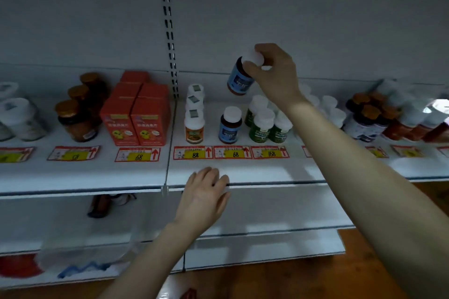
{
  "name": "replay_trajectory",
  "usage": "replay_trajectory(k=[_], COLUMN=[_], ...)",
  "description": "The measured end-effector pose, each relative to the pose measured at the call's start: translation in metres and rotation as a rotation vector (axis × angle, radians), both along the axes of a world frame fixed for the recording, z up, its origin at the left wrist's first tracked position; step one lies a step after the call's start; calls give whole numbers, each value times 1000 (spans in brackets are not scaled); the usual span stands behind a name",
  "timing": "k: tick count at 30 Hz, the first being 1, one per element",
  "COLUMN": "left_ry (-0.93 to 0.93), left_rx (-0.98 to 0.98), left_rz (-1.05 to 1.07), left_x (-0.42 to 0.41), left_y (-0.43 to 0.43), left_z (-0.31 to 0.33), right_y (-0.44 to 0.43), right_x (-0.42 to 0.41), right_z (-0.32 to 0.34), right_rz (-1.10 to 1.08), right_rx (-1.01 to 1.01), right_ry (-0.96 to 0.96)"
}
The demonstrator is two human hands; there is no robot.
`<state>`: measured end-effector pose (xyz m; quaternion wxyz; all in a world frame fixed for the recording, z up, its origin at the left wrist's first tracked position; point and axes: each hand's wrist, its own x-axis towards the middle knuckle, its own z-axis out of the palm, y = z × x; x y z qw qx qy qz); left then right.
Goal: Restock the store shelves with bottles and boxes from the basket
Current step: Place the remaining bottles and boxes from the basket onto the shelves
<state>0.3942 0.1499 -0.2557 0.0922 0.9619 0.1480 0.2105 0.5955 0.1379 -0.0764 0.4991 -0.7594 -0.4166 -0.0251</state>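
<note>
A blue-labelled bottle (239, 80) hangs tilted in the air above the shelf (243, 172), toward its back, over a matching bottle (230, 126) that stands upright near the front edge. The right hand (274, 73) grips the tilted one by its white cap (fingers curled round the lid). Green-labelled bottles (263, 126) cluster just right of the standing one, orange-labelled bottles (194, 126) line up just left, and red boxes (136, 116) stand beyond. The left hand (206, 192) rests on the shelf's front edge, fingers straight and close together.

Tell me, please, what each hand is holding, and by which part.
The right hand grips a blue-labelled bottle by its white cap. The left hand holds nothing, resting on the shelf edge.
</note>
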Motion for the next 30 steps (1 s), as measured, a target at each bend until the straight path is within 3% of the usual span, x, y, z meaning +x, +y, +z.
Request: replay_trajectory(k=[12,30], left_ry=[-47,-87], left_rx=[-6,34], left_rz=[131,130], left_x=[9,8], left_y=[-10,-10], left_z=[-2,-10], right_y=[49,53], right_x=[37,34], right_z=[-40,-62], right_rz=[254,241], right_rx=[-443,-605], right_ry=[3,66])
